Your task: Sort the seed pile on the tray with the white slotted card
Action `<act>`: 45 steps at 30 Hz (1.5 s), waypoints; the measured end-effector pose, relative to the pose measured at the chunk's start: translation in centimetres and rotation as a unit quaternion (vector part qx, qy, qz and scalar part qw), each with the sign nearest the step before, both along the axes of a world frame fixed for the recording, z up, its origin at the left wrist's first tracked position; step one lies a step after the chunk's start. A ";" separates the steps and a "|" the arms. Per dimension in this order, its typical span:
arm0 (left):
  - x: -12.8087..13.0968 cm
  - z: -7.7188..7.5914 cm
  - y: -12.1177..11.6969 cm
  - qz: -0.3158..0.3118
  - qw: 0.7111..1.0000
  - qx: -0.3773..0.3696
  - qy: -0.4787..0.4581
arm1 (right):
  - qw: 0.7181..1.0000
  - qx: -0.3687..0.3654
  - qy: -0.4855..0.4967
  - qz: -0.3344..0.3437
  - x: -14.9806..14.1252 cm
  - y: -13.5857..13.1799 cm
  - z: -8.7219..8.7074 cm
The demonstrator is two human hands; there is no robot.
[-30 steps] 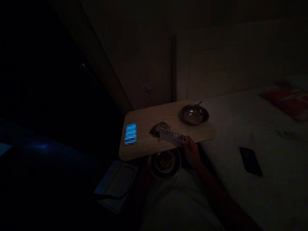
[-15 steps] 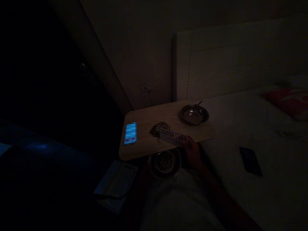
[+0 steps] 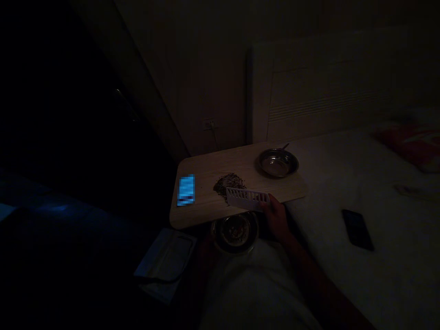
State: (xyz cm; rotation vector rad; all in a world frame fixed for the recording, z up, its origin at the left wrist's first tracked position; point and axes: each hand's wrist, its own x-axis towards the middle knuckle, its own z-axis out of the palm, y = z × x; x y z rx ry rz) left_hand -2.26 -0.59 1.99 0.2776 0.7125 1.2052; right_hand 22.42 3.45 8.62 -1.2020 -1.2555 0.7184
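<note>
My right hand (image 3: 274, 215) is closed round the near end of a white slotted plastic tray (image 3: 244, 200), long and narrow. Its far end reaches into a loose pile of dark grains (image 3: 229, 181) on a light wooden table (image 3: 209, 167). Just below the table's front edge sits a round metal bowl (image 3: 253, 233) with some bits inside, close to my lap. My left hand (image 3: 206, 250) is a very dark shape at the bowl's left side; its fingers are lost in the shadow, so I cannot tell if it grips the rim.
A shiny metal bowl (image 3: 279, 164) with a utensil handle over its rim stands at the table's right. A lit phone (image 3: 186, 189) lies at the left. A dark phone (image 3: 357, 229) rests on the bed (image 3: 330, 183). A pale flat box or bag (image 3: 167, 259) is low on the left.
The slotted tray has shifted slightly towards me and tilted, so its slotted side shows differently against the pile. The bowls and phones stay put.
</note>
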 end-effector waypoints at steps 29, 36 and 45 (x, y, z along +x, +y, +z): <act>0.5 0.6 -0.2 -0.003 1.000 -0.011 0.000 | 0.999 -0.015 0.040 0.013 -0.3 -0.2 -0.4; 0.2 0.1 -0.2 -0.014 1.000 -0.021 0.013 | 0.996 -0.035 0.072 0.026 -0.2 0.0 -0.4; 0.0 -0.1 -0.1 0.001 0.999 -0.035 0.028 | 0.998 -0.023 0.052 -0.027 -0.3 0.3 -0.4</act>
